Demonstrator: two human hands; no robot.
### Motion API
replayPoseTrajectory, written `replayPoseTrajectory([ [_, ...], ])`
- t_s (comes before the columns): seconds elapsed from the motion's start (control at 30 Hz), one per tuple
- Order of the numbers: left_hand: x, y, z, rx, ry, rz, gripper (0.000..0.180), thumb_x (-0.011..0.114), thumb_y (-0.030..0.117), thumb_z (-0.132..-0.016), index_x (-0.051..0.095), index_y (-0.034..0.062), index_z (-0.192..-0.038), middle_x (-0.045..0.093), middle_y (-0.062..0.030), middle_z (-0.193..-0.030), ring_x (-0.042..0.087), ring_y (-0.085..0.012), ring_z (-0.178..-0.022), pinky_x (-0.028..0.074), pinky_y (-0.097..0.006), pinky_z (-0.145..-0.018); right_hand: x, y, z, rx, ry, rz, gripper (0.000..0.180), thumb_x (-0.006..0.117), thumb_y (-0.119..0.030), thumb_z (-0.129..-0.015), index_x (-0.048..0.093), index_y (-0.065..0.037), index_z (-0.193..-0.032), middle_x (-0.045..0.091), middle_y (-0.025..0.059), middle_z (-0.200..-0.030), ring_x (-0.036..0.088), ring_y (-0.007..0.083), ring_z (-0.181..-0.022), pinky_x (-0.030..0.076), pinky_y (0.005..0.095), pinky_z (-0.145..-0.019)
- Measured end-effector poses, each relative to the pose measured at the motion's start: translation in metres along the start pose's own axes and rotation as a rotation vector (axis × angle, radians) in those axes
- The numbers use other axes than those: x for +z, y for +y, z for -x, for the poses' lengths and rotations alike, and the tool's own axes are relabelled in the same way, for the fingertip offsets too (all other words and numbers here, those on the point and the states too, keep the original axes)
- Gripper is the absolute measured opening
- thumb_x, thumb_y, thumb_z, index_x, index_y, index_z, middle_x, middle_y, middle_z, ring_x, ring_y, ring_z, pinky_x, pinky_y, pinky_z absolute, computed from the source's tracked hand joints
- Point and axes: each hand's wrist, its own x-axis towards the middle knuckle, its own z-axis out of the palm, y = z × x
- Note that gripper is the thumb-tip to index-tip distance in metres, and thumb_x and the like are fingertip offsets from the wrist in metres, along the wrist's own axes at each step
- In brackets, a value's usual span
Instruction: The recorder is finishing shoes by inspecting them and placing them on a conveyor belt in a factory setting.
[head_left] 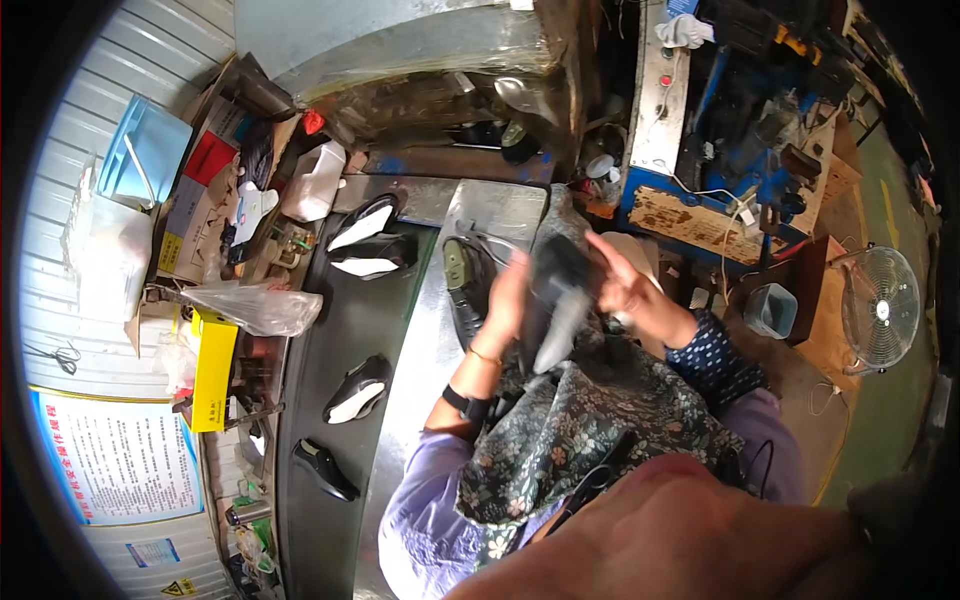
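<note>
A dark shoe (pixel 560 265) with a pale grey-white part is held up in front of me, smeared by motion. My left hand (pixel 508 298) is against its left side, and its blurred fingers appear closed on it. On the other side, my right hand (pixel 637 292) has its fingers apart, with the fingertips at or very near the shoe's edge; contact is hard to make out. Just left of my left hand, a black shoe with an olive-green piece (pixel 460 275) in its opening rests on the metal ledge (pixel 425 365).
Several black shoes with white insides, one of them (pixel 357 390), lie on the dark belt (pixel 315 405) at left. Beyond the ledge stands a large film-wrapped metal machine (pixel 400 50). Rightward are a blue-framed machine (pixel 690 220), a grey bin (pixel 770 310) and a fan (pixel 880 310).
</note>
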Motion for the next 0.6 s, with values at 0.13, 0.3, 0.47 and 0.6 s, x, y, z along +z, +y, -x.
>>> replayPoseTrajectory([
  [0.13,0.012,-0.015,0.041,-0.092,-0.182,-0.744,0.046,0.055,0.041,-0.097,0.059,-0.0018,-0.112,0.066,-0.0169,-0.108,0.063,-0.0273,-0.099,0.049,-0.039,-0.084,-0.006,0.021,0.007,0.524,-0.302,0.204,0.069,0.067,-0.01,-0.088,0.033,0.0,-0.147,0.043,0.0102,-0.144,0.05,0.0138,-0.121,0.04,0.0279,-0.103],
  [0.3,-0.07,-0.018,0.041,0.522,0.452,-0.868,0.043,0.071,0.02,-0.084,0.056,-0.0026,-0.119,0.06,-0.0221,-0.114,0.057,-0.0397,-0.106,0.045,-0.043,-0.093,-0.025,0.056,0.012,0.457,0.112,-0.377,0.063,0.049,-0.022,-0.08,0.045,0.005,-0.137,0.056,0.0196,-0.132,0.06,0.0257,-0.116,0.042,0.0333,-0.105],
  [0.47,-0.156,-0.054,0.036,0.242,0.701,-0.883,0.061,0.073,0.026,-0.081,0.048,-0.0105,-0.124,0.056,-0.029,-0.12,0.053,-0.0441,-0.113,0.042,-0.047,-0.097,-0.005,0.041,-0.094,0.249,0.395,-0.578,0.051,0.049,-0.02,-0.086,0.052,0.004,-0.132,0.059,0.0169,-0.127,0.06,0.0237,-0.111,0.046,0.0356,-0.1],
  [0.6,-0.144,-0.059,0.022,0.23,0.735,-1.07,0.081,0.078,0.031,-0.075,0.037,-0.007,-0.133,0.055,-0.0286,-0.12,0.051,-0.0448,-0.114,0.042,-0.048,-0.097,-0.019,0.106,-0.271,-0.007,0.394,-0.159,0.049,0.062,-0.007,-0.084,0.054,0.0,-0.132,0.063,0.0113,-0.119,0.059,0.0184,-0.107,0.043,0.03,-0.098],
])
